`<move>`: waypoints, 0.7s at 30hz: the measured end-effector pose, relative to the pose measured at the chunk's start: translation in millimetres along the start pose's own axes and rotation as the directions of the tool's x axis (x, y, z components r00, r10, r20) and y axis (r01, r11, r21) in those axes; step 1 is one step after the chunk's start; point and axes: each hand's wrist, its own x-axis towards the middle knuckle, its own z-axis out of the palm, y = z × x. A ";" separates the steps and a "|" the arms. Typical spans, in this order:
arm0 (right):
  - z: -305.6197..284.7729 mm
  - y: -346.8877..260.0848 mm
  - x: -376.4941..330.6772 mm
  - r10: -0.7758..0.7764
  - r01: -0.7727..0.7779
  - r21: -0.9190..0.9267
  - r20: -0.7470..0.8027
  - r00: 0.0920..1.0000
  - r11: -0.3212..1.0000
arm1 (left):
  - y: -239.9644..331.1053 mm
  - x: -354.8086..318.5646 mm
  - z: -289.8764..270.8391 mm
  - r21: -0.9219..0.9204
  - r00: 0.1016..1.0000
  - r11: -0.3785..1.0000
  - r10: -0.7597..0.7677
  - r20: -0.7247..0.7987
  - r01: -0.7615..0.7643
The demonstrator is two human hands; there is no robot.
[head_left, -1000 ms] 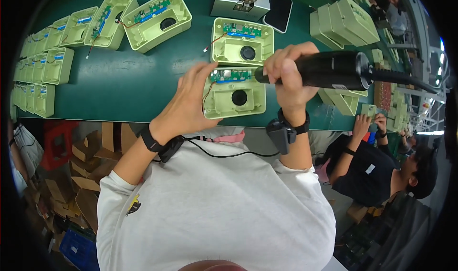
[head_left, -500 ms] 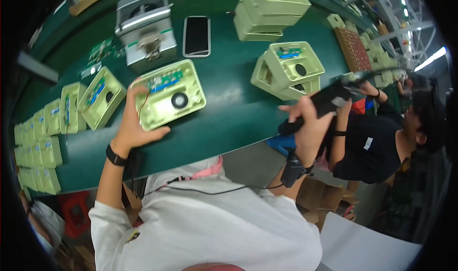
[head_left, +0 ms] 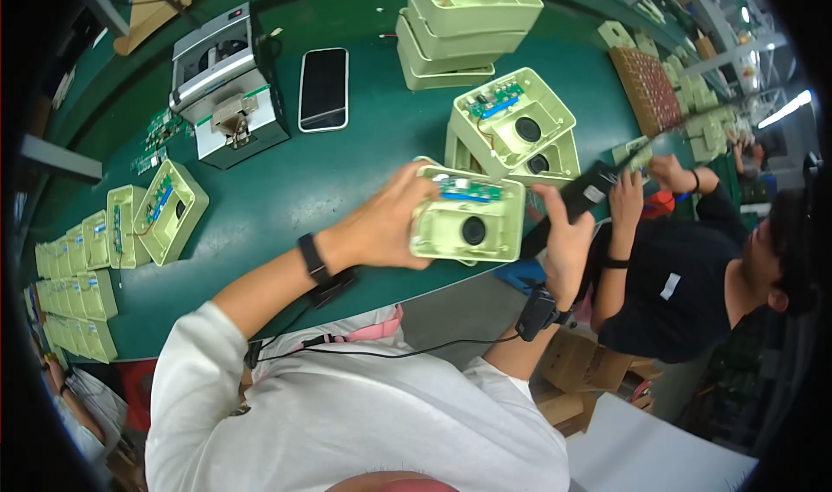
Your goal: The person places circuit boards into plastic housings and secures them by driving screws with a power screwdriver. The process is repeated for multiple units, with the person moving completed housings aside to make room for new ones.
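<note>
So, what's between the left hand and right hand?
Head view: a pale green case, held by the left hand, then part of the black tool.

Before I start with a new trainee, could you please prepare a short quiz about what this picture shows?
1. What does the right grip hold?

2. True or false: in the picture, the phone lies to the left of the grey machine.

3. Which colour is the round part inside the housing held by the left grip?
A. White
B. Black
C. Red

Key:
1. A black cylindrical tool.
2. False; it lies to the right.
3. B.
</note>
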 end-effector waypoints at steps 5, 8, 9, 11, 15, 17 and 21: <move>-31.8 1.5 24.3 -0.127 0.155 0.144 -0.188 0.974 0.977 | -9.6 52.9 41.0 0.056 0.998 0.998 -0.013 -0.064 0.017; -40.6 -9.4 23.0 -0.213 0.237 0.044 -0.302 0.929 0.970 | -8.0 61.8 64.3 0.158 0.989 0.987 0.002 -0.151 0.023; -31.2 -32.4 11.1 -0.249 0.245 -0.049 -0.294 0.923 0.968 | -7.5 57.0 58.3 0.224 0.985 0.975 0.019 -0.169 0.020; -40.2 -41.3 1.0 -0.316 0.406 0.247 -0.334 0.888 0.880 | 16.9 31.8 22.7 0.387 0.978 0.922 0.057 -0.203 0.026; 6.0 -109.3 -53.8 -0.661 0.430 0.668 0.124 0.740 0.607 | 58.7 -76.8 -125.0 0.584 0.950 0.770 -0.090 -0.299 0.257; 80.8 -129.2 -54.5 -0.805 0.413 0.775 0.200 0.558 0.479 | 37.1 -164.3 -187.8 0.612 0.840 0.606 -0.189 -0.509 0.508; 242.9 -146.3 -43.9 -0.790 0.343 0.771 0.316 0.526 0.537 | 39.5 -240.8 -236.5 0.732 0.757 0.224 -0.328 -0.566 0.644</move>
